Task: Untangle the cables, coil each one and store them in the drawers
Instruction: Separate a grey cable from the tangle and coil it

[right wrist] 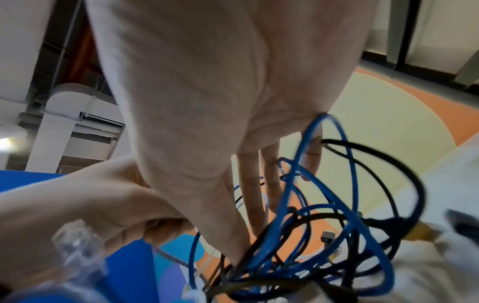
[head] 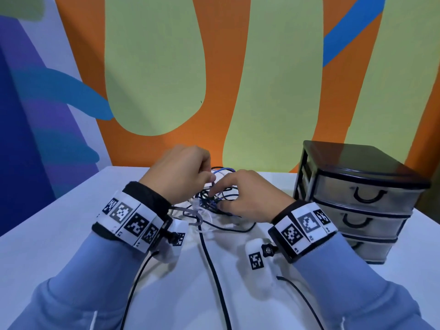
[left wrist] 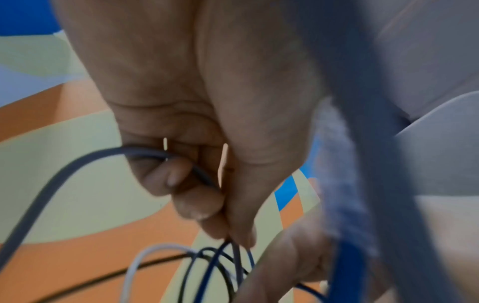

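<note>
Two hands work at one knot of cables [head: 215, 201] lying on the white bench [head: 59, 234], toward its far edge and about midway along it. The left hand [head: 177, 173] forms a closed grip: in the left wrist view its fingers [left wrist: 181, 178] are curled round a grey cable [left wrist: 51, 184] that loops out to the side, and finger and thumb pinch more strands where they run down into the knot. The right hand [head: 247, 197] has a looser grip, fingers [right wrist: 259, 184] long and nearly straight, reaching down among the loops; a blue cable [right wrist: 311, 184] arcs across them and black strands [right wrist: 388, 162] cross behind, but whether any finger actually closes on a strand cannot be told. The knot mixes blue, black, grey and white leads, with a clear plug [head: 195, 203] showing at its near side, just between the two wrists. One black lead [head: 214, 270] trails from the knot toward the near edge of the bench. A black-framed drawer unit [head: 357, 198] stands at the right side of the bench, near the right hand but apart from it, its three grey drawers closed. Both wrists carry bands printed with black-and-white markers [head: 133, 222].
</note>
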{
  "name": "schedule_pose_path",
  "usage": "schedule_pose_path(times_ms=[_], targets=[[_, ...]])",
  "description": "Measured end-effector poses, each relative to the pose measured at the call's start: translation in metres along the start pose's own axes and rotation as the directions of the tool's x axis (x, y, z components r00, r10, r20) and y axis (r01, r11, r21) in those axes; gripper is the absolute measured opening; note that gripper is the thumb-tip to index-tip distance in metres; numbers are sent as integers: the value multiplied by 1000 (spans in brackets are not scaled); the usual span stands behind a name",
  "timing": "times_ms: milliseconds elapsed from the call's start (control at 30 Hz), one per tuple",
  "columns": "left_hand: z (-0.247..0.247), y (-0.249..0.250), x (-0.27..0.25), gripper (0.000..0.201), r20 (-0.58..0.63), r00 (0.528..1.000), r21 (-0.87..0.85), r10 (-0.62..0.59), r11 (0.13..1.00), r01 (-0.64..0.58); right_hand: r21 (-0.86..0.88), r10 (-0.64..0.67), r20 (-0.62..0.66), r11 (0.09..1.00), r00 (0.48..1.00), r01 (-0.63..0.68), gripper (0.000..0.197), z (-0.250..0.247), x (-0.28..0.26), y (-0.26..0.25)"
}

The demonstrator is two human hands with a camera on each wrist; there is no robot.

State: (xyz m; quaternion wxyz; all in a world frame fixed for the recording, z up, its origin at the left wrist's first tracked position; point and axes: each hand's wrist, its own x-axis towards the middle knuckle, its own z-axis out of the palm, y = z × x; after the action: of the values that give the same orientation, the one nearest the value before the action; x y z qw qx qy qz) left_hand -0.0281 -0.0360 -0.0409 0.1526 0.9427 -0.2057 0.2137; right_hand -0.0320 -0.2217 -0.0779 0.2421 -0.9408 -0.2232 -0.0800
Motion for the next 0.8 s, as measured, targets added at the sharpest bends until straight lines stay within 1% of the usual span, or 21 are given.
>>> schedule_pose_path(times_ms=[33, 100, 167, 200, 267, 300, 367, 433, 467, 500, 533, 600, 667, 733, 800], targets=[[1, 2, 1, 24, -35, 999, -28, 15, 999, -16, -3, 7, 33, 1000, 999, -7, 26, 1, 0, 0], [3, 6, 3, 20, -151, 989, -167, 13, 985, -38, 1, 14, 77, 1000, 997, -14, 28, 2, -1, -1], [6, 7, 7, 17, -269, 962, -296, -37, 954, -45, -11, 19, 73, 1000, 997, -19, 26, 3, -1, -3], [7, 6, 8, 15, -297, 952, -326, -70, 945, -33, -21, 25, 52, 1000, 998, -23, 22, 2, -2, -3], [9, 0, 10, 13, -321, 938, -348, -133, 937, 14, 2, 35, -22, 999, 999, -35, 13, 1, -2, -1], [8, -4, 11, 13, -341, 926, -351, -165, 936, 37, 33, 56, -57, 998, 997, -54, 16, 1, -2, -1], [4, -10, 11, 14, -406, 885, -369, -228, 927, 69, 63, 99, -97, 994, 990, -93, 22, -2, -2, 1], [-1, -14, 11, 13, -462, 847, -391, -263, 918, 72, 17, 118, -110, 993, 987, -117, 18, -6, -3, 2], [-3, -15, 10, 12, -474, 840, -395, -264, 916, 65, -11, 110, -118, 994, 987, -113, 14, -8, -4, 3], [-4, -17, 10, 12, -470, 845, -398, -254, 916, 53, -44, 100, -131, 993, 986, -106, 7, -9, -4, 3], [-5, -20, 10, 15, -445, 865, -399, -233, 916, 41, -75, 90, -145, 992, 985, -101, 5, -11, -5, 3], [-7, -26, 9, 20, -339, 924, -388, -179, 921, 36, -149, 75, -181, 983, 981, -103, 24, -12, -6, 7], [-8, -30, 8, 24, -228, 964, -355, -135, 934, 47, -212, 71, -214, 970, 974, -117, 33, -13, -6, 9], [-7, -28, 7, 28, -184, 981, -302, -66, 953, 7, -227, 73, -218, 966, 973, -123, 35, -13, -4, 12], [-5, -21, 6, 29, -179, 982, -252, 51, 963, -96, -215, 82, -183, 969, 980, -121, 31, -10, -2, 14]])
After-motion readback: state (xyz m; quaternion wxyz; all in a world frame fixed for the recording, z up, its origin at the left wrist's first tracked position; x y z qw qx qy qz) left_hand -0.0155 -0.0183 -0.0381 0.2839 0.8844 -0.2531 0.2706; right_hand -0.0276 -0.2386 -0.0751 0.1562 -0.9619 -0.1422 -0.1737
